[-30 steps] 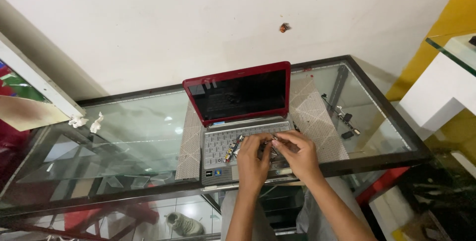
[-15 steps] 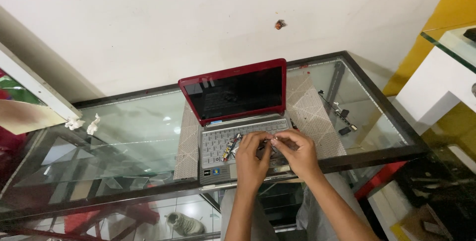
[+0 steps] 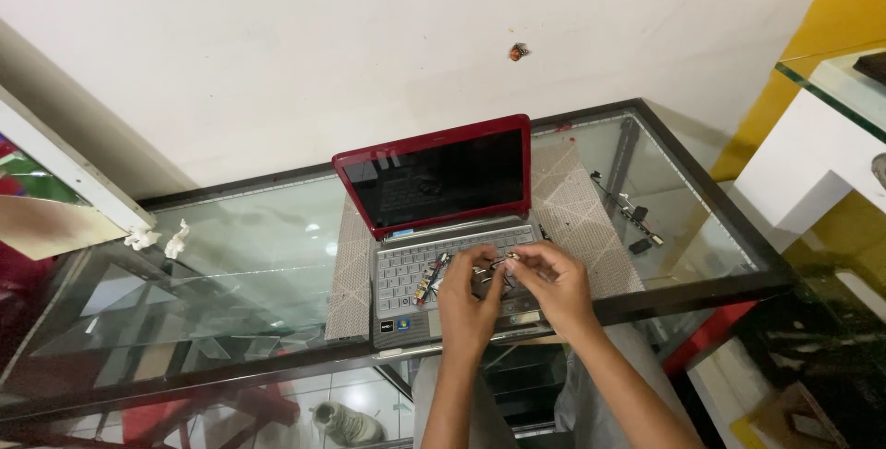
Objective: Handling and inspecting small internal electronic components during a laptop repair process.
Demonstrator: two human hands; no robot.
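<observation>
A small red laptop [image 3: 434, 177] stands open on a patterned mat [image 3: 581, 218] on a glass-topped table [image 3: 249, 255], its screen dark and its silver keyboard [image 3: 406, 269] facing me. My left hand [image 3: 466, 297] and my right hand [image 3: 554, 283] hover together over the right half of the keyboard. Between their fingertips they pinch a small metal part [image 3: 494, 267]. A small circuit piece [image 3: 432, 281] lies on the keys just left of my left hand.
Several small dark parts and a cable [image 3: 632, 214] lie on the glass to the right of the laptop. White crumpled scraps [image 3: 161, 239] sit at the table's left. A white and yellow shelf unit [image 3: 812, 163] stands at the right. Below the glass a shoe [image 3: 346, 423] shows.
The view has shifted slightly. Both hands stay over the keyboard, with the fingertips drawn closer together on the small part.
</observation>
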